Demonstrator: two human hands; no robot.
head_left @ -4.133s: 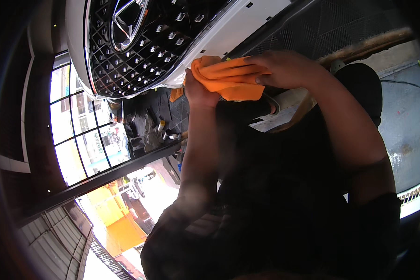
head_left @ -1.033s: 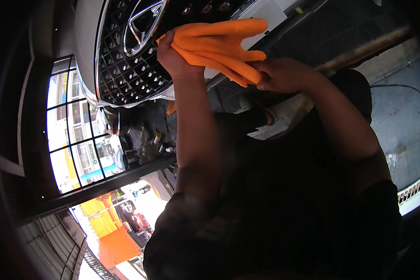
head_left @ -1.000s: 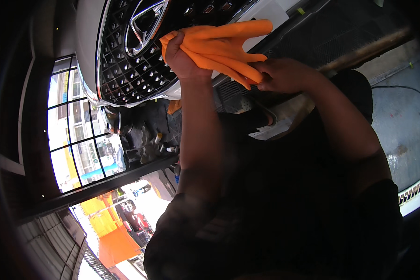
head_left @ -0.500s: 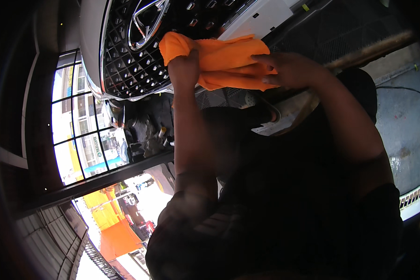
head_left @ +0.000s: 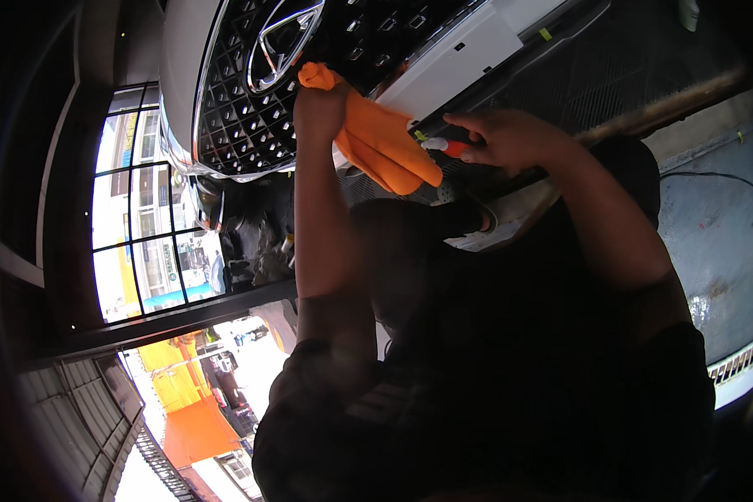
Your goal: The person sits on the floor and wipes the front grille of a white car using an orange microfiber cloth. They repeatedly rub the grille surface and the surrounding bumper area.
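Note:
An orange cloth (head_left: 385, 142) hangs bunched from my left hand (head_left: 320, 113), whose fingers are closed around its upper end. The cloth is in front of the car's black grille (head_left: 251, 125), below the chrome emblem (head_left: 283, 46). To the right, my right hand (head_left: 514, 140) grips a small red object with a whitish tip (head_left: 453, 149), its index finger stretched out above it. What kind of object this is cannot be made out. Its tip points at the cloth's right edge, with a small gap between them.
A white bumper panel (head_left: 468, 58) with small dark slots runs beside the grille. A long brownish edge (head_left: 661, 109) borders a dark grated floor (head_left: 594, 79) on the right. A thin cable (head_left: 719, 175) lies on the grey floor. Gridded windows (head_left: 146, 209) stand at left.
My right hand has let go of the cloth, which now hangs from my left hand alone. The small red object has come into sight in my right hand. The view has shifted slightly.

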